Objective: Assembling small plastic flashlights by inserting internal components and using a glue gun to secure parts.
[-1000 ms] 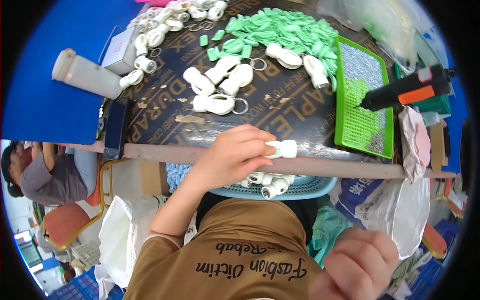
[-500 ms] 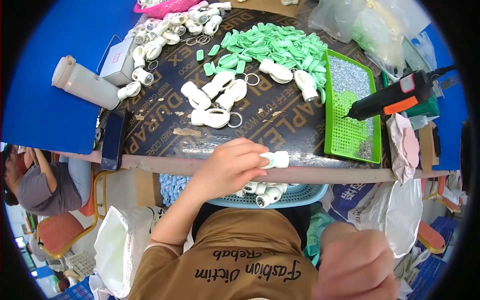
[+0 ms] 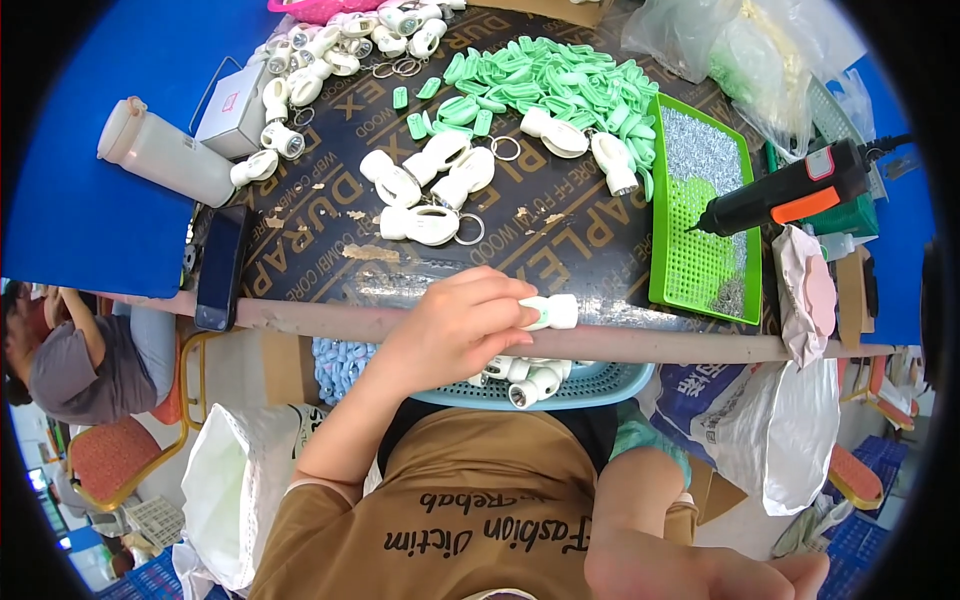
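My left hand (image 3: 465, 322) is closed around a small white flashlight (image 3: 557, 311) with a bit of green on its side, held at the table's front edge. Its wide head points right, out past my fingertips. My right hand (image 3: 700, 570) is raised close to the camera at the lower right and cut off by the frame, so its fingers hardly show. Beyond my left hand lie several white keychain flashlights (image 3: 420, 225) with metal rings. A heap of mint-green plastic pieces (image 3: 560, 85) spreads behind them.
A black electric screwdriver (image 3: 780, 190) with an orange trigger rests over a green basket (image 3: 656, 250) of small screws. On the left are a phone (image 3: 220, 270), a bottle (image 3: 165, 150) and more flashlights (image 3: 340, 60). A blue basket (image 3: 610, 385) sits below the table edge.
My right hand has moved down and slightly right, partly out of the picture. My left hand keeps its hold on the flashlight, almost in the same place.
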Demonstrator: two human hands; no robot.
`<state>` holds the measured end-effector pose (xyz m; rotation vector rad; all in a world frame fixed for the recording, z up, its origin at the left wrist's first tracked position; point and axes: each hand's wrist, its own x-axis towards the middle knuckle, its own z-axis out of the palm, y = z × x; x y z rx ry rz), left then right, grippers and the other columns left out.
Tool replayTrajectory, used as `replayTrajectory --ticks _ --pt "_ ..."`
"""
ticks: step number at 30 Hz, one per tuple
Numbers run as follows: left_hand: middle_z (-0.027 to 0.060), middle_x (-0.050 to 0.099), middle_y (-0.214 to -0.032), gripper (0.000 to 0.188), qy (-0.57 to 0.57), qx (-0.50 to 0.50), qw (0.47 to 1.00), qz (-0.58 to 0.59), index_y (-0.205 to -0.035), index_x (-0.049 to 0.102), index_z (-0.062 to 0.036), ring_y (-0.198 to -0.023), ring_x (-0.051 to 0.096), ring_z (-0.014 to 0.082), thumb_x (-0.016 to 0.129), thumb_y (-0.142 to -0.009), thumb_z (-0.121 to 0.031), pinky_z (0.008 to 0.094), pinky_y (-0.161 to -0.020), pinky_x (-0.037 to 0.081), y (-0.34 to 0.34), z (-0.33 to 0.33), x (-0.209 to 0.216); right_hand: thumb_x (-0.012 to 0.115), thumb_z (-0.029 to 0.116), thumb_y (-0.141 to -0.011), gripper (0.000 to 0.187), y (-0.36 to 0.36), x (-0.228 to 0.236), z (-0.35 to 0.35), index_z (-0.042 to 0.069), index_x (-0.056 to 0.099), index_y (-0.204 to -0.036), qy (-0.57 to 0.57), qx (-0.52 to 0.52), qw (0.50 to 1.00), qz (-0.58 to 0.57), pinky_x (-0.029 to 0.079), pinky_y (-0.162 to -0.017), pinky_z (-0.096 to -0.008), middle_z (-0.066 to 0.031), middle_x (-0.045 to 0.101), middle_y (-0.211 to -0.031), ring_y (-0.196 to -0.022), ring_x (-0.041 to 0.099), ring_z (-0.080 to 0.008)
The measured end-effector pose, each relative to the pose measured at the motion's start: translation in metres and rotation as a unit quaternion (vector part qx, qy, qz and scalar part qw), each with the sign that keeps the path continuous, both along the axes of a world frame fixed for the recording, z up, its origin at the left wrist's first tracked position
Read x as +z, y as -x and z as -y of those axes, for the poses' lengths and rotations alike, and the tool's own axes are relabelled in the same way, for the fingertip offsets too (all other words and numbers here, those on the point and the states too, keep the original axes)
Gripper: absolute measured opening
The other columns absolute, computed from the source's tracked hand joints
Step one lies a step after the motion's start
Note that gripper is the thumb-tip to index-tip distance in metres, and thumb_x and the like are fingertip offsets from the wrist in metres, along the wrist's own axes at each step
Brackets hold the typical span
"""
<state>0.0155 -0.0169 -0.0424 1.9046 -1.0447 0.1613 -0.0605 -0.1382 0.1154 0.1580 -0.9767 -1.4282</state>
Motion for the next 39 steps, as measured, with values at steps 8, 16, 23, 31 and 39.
replayTrajectory --ticks 8,16,23,31,39 --pt "0.0111 0.067 -0.098 0.018 -0.005 0.001 1.000 -0.002 -0.089 0.067 -0.0038 -0.085 0.063 0.0279 0.075 -0.073 -0.010 0.0358 -0.071 0.053 0.001 0.000 0.002 0.057 -0.010 -0.081 0.018 0.036 -0.001 0.001 0.003 0.048 -0.072 0.144 0.309 0.919 -0.198 0.059 -0.055 -0.0264 -0.0054 0.045 -0.084 -0.063 0.046 -0.0165" --pt "0.0114 0.067 -0.099 0.018 -0.007 0.001 1.000 -0.005 -0.088 0.067 -0.0037 -0.086 0.063 0.0282 0.075 -0.073 -0.010 0.0360 -0.072 0.053 0.001 0.000 0.003 0.054 -0.009 -0.082 0.016 0.027 0.010 -0.017 0.004 0.050 -0.075 0.094 0.314 0.918 -0.221 0.060 -0.053 -0.0300 -0.0055 0.044 -0.084 -0.062 0.045 -0.0165" --pt "0.0112 0.067 -0.098 0.019 -0.010 0.001 1.000 -0.007 -0.088 0.067 -0.0037 -0.086 0.063 0.0282 0.076 -0.073 -0.010 0.0357 -0.072 0.052 0.002 0.000 0.004 0.052 -0.009 -0.083 0.014 0.019 0.016 -0.021 0.005 0.051 -0.077 0.055 0.305 0.922 -0.233 0.061 -0.051 -0.0332 -0.0056 0.044 -0.083 -0.061 0.045 -0.0166" --pt "0.0114 0.067 -0.098 0.019 -0.013 0.003 1.000 -0.014 -0.087 0.067 -0.0034 -0.086 0.063 0.0276 0.076 -0.073 -0.010 0.0359 -0.072 0.052 0.001 0.001 0.004 0.052 -0.007 -0.083 0.013 0.031 0.015 -0.005 0.005 0.050 -0.080 0.051 0.358 0.888 -0.282 0.058 -0.048 -0.0326 -0.0050 0.042 -0.083 -0.063 0.044 -0.0163" --pt "0.0120 0.067 -0.099 0.018 -0.007 -0.001 1.000 -0.009 -0.088 0.067 -0.0029 -0.087 0.063 0.0279 0.076 -0.073 -0.010 0.0361 -0.072 0.053 0.003 0.001 0.005 0.053 0.003 -0.084 0.017 -0.001 -0.046 0.136 0.002 0.055 -0.100 0.285 -0.086 0.850 -0.434 0.042 -0.089 -0.0372 -0.0133 0.057 -0.105 -0.099 0.057 -0.0265"
